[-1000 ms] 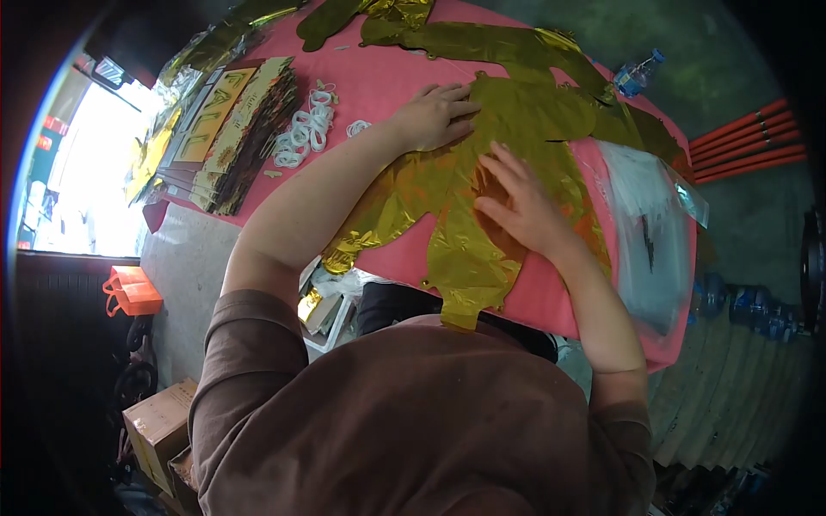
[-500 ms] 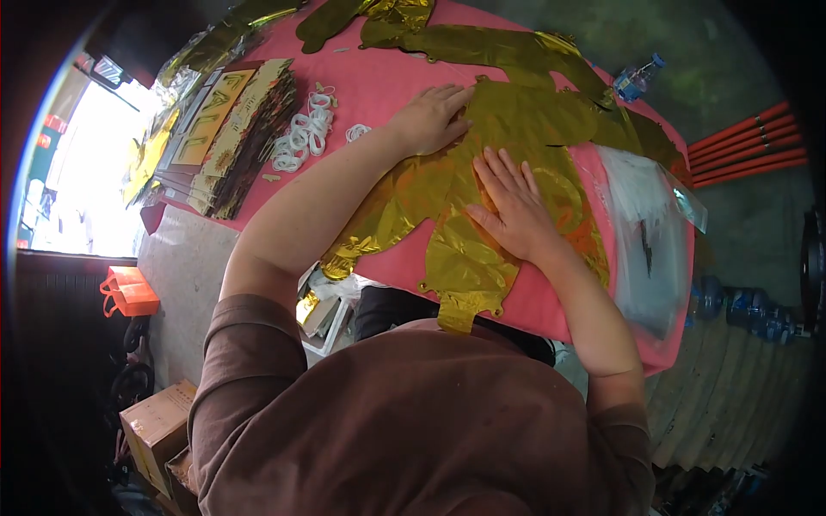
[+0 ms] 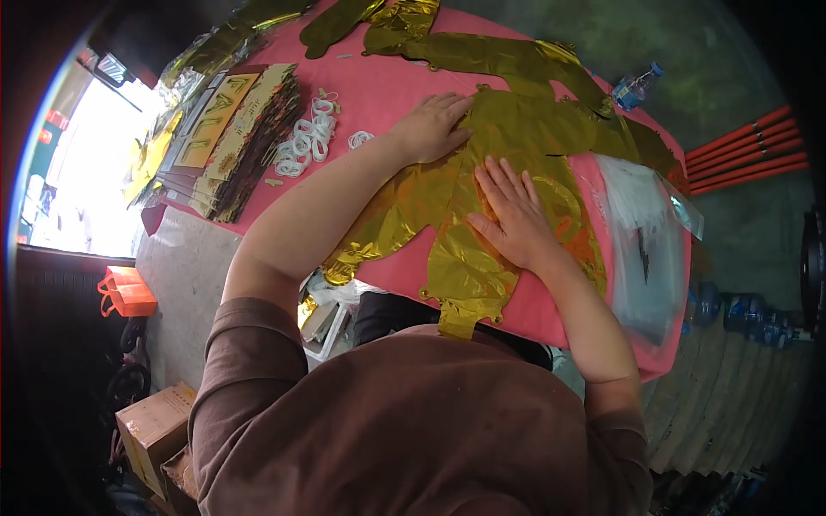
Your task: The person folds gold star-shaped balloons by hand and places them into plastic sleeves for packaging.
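Observation:
Gold foil balloons (image 3: pixel 525 129), flat and uninflated, lie spread over a table with a pink cloth (image 3: pixel 396 267). My left hand (image 3: pixel 434 127) rests palm down on the foil's left edge, its fingers stretched out. Closer to me, my right hand (image 3: pixel 514 215) lies flat on the foil with the fingers a little apart. Neither hand grips anything. A narrow foil end hangs over the near table edge by my body. Coiled white cords (image 3: pixel 310 136) lie left of my left forearm.
Printed cards (image 3: pixel 232 129) are stacked at the table's left. Clear plastic bags (image 3: pixel 645 249) lie at the right edge. A water bottle (image 3: pixel 637 86) stands at the far right. Beyond are red poles (image 3: pixel 748 150); a cardboard box (image 3: pixel 155 426) sits on the floor at lower left.
Both hands stay flat on the foil, with my right hand slightly lower in view. The whole view has shifted a little.

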### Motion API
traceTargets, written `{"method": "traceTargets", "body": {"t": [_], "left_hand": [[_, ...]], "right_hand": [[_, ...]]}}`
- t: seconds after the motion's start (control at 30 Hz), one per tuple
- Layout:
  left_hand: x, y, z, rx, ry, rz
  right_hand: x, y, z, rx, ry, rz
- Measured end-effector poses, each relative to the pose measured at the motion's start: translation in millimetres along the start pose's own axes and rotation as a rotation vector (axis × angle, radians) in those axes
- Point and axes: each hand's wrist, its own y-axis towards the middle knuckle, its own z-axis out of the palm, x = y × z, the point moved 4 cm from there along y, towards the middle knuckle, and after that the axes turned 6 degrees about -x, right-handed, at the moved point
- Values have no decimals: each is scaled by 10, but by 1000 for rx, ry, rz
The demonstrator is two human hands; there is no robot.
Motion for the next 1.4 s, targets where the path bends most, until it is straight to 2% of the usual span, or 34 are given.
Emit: {"method": "traceTargets", "body": {"t": [1.23, 1.33, 1.37, 1.4], "left_hand": [[63, 10, 47, 30, -52, 20], [-40, 24, -44, -63, -5, 94], [-99, 64, -75, -67, -2, 108], [-163, 88, -66, 12, 18, 134]], "right_hand": [[58, 24, 33, -21, 17, 3], [75, 18, 18, -21, 20, 12], [76, 23, 14, -7, 28, 18], [77, 22, 7, -15, 24, 22]]}}
